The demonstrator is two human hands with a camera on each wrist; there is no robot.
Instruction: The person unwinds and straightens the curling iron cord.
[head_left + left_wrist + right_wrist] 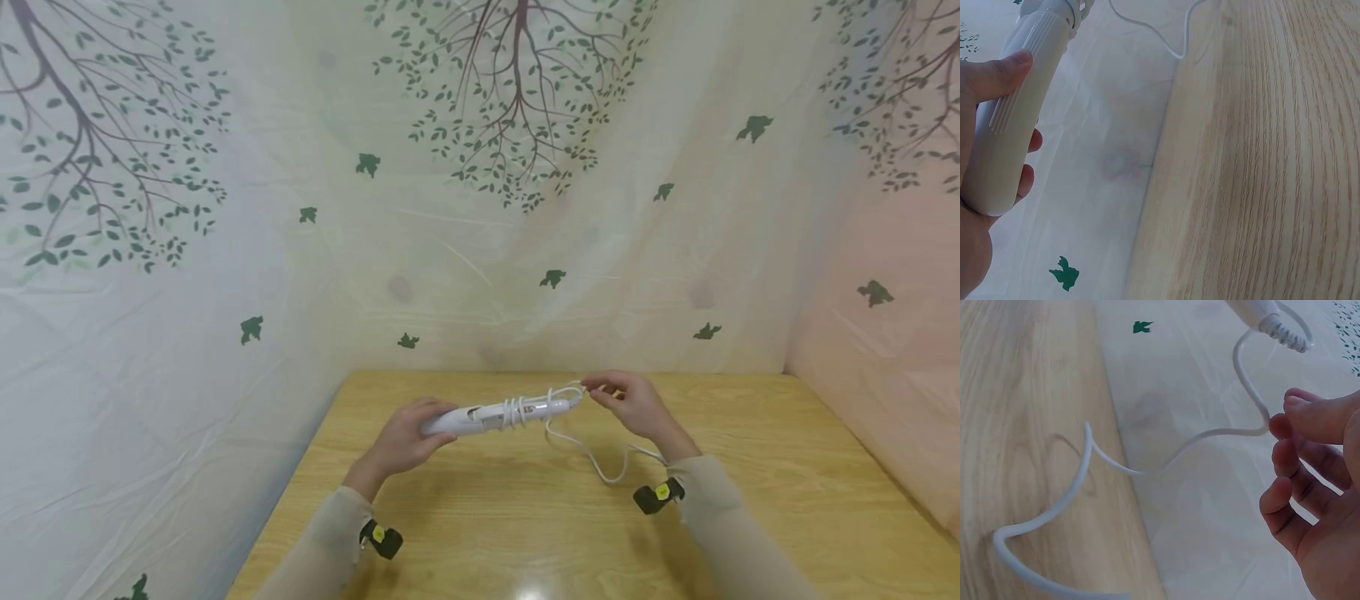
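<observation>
My left hand grips a white wand-shaped appliance that looks like a hair straightener around its rounded end. In the left wrist view the thumb lies along ribs on its casing. The straightener is held up over the table, tilted slightly up to the right. A white cord winds several times around its middle. At its far end shows a spiral cord guard. My right hand pinches at a bend of the cord with thumb and fingertips, just right of that end; its other fingers curl loosely.
A loose length of the cord hangs down and bends over the wood-grain table. Behind the table and along its sides hang pale cloth sheets with tree and leaf prints. Small black devices are strapped to both wrists.
</observation>
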